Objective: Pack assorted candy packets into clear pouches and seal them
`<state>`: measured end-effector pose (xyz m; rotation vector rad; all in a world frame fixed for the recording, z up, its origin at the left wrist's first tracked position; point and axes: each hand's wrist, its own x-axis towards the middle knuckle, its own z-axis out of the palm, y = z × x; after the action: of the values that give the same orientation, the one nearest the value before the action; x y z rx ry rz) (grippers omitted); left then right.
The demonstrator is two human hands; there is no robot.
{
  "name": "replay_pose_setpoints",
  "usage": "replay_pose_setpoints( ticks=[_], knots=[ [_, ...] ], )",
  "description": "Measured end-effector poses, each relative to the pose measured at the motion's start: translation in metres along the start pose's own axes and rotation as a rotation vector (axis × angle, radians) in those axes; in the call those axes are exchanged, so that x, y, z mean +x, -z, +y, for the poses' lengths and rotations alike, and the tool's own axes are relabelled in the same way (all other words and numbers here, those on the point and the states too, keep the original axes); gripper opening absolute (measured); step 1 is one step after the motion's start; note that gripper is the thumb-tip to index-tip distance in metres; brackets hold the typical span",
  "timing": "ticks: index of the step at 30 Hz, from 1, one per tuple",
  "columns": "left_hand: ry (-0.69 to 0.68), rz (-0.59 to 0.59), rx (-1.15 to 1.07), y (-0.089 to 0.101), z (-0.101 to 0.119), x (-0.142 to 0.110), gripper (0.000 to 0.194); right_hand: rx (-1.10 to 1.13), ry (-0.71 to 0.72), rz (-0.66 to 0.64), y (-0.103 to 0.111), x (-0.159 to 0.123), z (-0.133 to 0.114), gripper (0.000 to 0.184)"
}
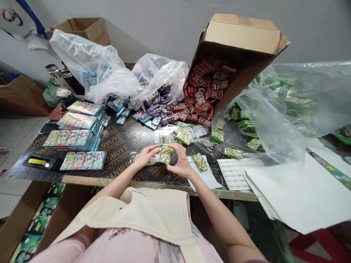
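My right hand [179,159] curls its thumb and fingers around a small green box [166,154] with colourful round prints, held just above the table's front. Close on its left, my left hand [148,155] pinches what looks like a clear plastic bag [135,156], partly hidden under the fingers. The fingertips of both hands nearly meet at the box. Just beyond them lie printed packaging cards [167,135] with another green box [183,137] on top. One more green box [200,162] rests on white paper to the right of my right hand.
Stacked multi-packs [68,138] stand at the left. Blue boxes [117,106], purple boxes [159,106] and red boxes [201,95] spill from plastic bags and a tipped carton [241,36]. White sheets [296,190] overhang the right edge. An open carton [63,212] sits below the left.
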<state>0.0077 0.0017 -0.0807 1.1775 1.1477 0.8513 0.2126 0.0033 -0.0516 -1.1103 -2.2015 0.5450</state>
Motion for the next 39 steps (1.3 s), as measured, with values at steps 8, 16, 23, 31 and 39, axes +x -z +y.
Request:
replay_pose_setpoints(
  ticks=[8,16,23,31,39],
  knots=[
    [-0.228,-0.030,1.025,0.011,-0.033,0.000,0.111,-0.384,-0.136,-0.037,-0.003,-0.016,0.035,0.065],
    [-0.373,-0.077,0.734,0.017,-0.018,-0.010,0.118,0.244,-0.164,-0.403,0.018,-0.003,0.029,0.090],
    [-0.204,0.441,0.196,-0.001,-0.002,-0.004,0.096,0.941,-0.586,0.262,-0.013,0.032,-0.005,0.073],
    [0.155,0.478,-0.866,-0.033,0.014,0.001,0.036,1.202,-0.837,0.512,-0.040,0.052,-0.038,0.043],
    [0.148,0.344,-0.708,-0.002,0.038,0.002,0.021,1.364,-0.875,0.400,-0.028,0.036,-0.025,0.026]
  ],
)
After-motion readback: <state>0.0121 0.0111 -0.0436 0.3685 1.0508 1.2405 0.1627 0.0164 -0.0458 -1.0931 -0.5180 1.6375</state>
